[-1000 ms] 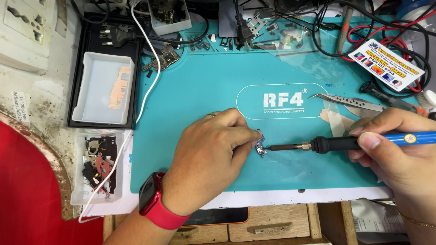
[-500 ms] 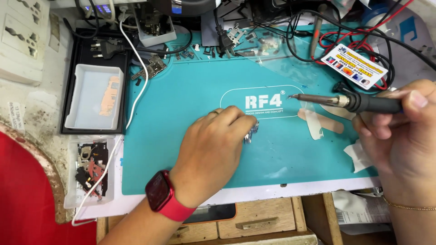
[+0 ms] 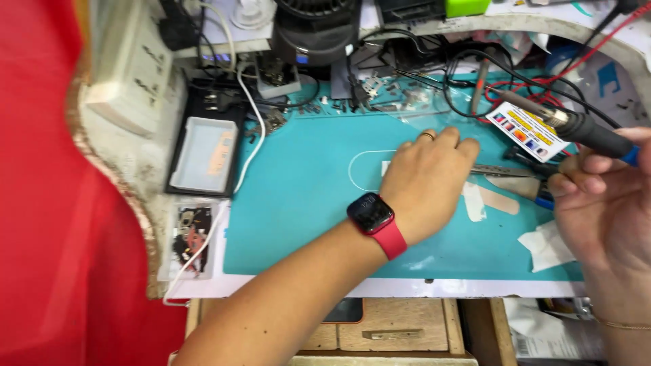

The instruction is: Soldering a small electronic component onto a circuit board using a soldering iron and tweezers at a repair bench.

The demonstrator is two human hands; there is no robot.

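Two hands: both are over the teal work mat (image 3: 305, 203), the left one near the middle, the right one at the right edge.
Soldering iron: the soldering iron (image 3: 576, 125) is in the right hand, lifted above the right back part of the mat, with its metal tip pointing to the left and to the back, above a small card with coloured squares (image 3: 527, 130).
Right hand: the right hand (image 3: 603, 203) is closed around the dark handle of the iron, with thumb and fingers wrapped on it.
Left hand: the left hand (image 3: 430, 179) lies palm down on the mat with the fingers bent; I cannot tell if it holds something under them. A ring is on one finger and a red watch (image 3: 374, 218) is on the wrist.
Tweezers: metal tweezers (image 3: 505, 171) lie on the mat between the two hands, just beside the left fingers.
Paper pieces: a white tissue (image 3: 546, 247) and pale tape strips (image 3: 488, 201) lie near the right hand.
Tray: a white tray (image 3: 203, 154) sits in a black holder, left of the mat.
Back of the bench: black and red cables (image 3: 475, 81), small metal parts and a dark fan (image 3: 315, 30) stand behind the mat.
Left edge: a red cloth (image 3: 61, 224) covers the left part of the view.
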